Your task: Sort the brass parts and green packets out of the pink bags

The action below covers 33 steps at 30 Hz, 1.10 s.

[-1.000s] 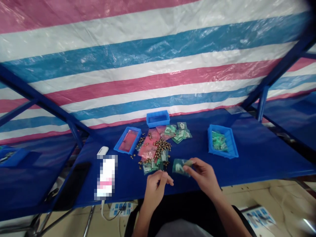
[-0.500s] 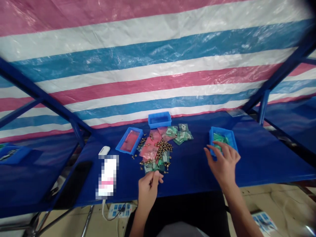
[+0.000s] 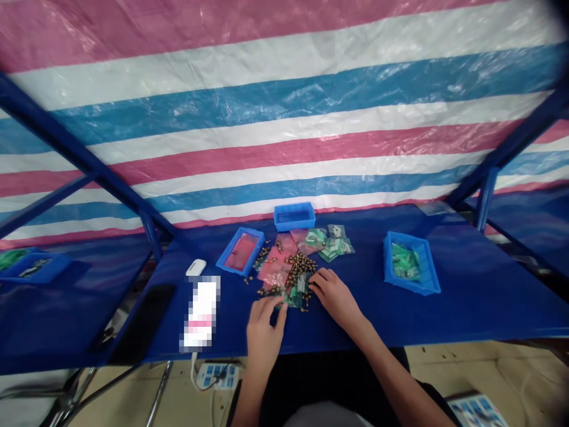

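Observation:
A heap of small brass screw-like fittings [image 3: 299,271] lies on pink plastic bags [image 3: 274,267] in the middle of the blue table [image 3: 338,320]. My right hand [image 3: 335,295] rests at the heap's right edge, fingers spread, with nothing visible in them. My left hand [image 3: 265,325] sits at the heap's front, its fingertips on clear bags with green contents [image 3: 284,296]. Whether those fingers grip a bag is hidden. Further green packets [image 3: 332,249] lie behind the heap, and a blue tray [image 3: 411,264] on the right holds more of them.
A pink-lined blue tray [image 3: 240,252] and a small blue tray [image 3: 294,216] stand behind the heap. To the left lie a white small device [image 3: 196,267], a pixelated white item [image 3: 201,313] and a black phone [image 3: 143,314]. A striped tarp backs the table.
My right hand has moved left, away from the tray of green packets, to the heap of fittings. My left hand stays at the heap's front. The view has shifted slightly.

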{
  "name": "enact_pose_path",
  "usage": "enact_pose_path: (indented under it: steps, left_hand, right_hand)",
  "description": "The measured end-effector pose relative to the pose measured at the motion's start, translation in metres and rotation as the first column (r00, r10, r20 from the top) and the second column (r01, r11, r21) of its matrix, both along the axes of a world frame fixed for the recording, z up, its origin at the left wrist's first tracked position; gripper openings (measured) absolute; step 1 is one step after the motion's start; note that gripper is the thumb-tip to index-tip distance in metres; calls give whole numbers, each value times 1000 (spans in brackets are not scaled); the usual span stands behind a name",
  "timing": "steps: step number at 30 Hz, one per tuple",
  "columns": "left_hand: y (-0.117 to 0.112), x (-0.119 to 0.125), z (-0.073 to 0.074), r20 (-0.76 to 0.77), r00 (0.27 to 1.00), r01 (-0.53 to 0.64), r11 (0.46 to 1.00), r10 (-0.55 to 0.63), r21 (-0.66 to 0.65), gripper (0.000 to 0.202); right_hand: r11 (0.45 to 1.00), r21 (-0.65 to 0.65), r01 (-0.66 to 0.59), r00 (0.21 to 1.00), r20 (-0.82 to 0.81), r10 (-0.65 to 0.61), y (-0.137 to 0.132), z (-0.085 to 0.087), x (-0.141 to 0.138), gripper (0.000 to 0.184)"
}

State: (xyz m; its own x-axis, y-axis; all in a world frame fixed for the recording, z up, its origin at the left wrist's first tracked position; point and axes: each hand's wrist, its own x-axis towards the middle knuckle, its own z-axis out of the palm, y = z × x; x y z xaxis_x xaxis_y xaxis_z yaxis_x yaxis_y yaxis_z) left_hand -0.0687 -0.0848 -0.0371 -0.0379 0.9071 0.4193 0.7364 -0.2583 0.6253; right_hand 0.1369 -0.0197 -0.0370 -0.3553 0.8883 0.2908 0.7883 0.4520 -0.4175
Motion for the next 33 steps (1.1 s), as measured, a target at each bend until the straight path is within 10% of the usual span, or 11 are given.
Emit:
enact_pose_path:
  steps: [7, 12, 16, 24, 33]
  left_hand:
    - [-1, 3, -3, 21, 1000, 20, 1000, -20, -6, 17]
    - [-4, 3, -4, 18, 1000, 19, 1000, -19, 9, 18]
    - [-7, 2, -7, 52, 999, -3, 1000, 1, 27, 19]
    - [-7, 2, -7, 70, 997, -21, 1000, 21, 7, 18]
    - [-8, 1, -11, 72, 997, -19, 1000, 20, -24, 19]
  right_hand:
    - [923, 377, 79, 929, -363, 69, -16, 65, 8, 24]
    - [910, 402, 102, 948, -317, 34, 63, 109, 4, 26]
    - [951, 212, 227, 948, -273, -166, 98, 87, 7, 40]
    - [998, -59, 20, 998, -66, -24, 24, 6, 7, 20]
    - [984, -4, 176, 983, 59, -175, 27, -7, 5, 6]
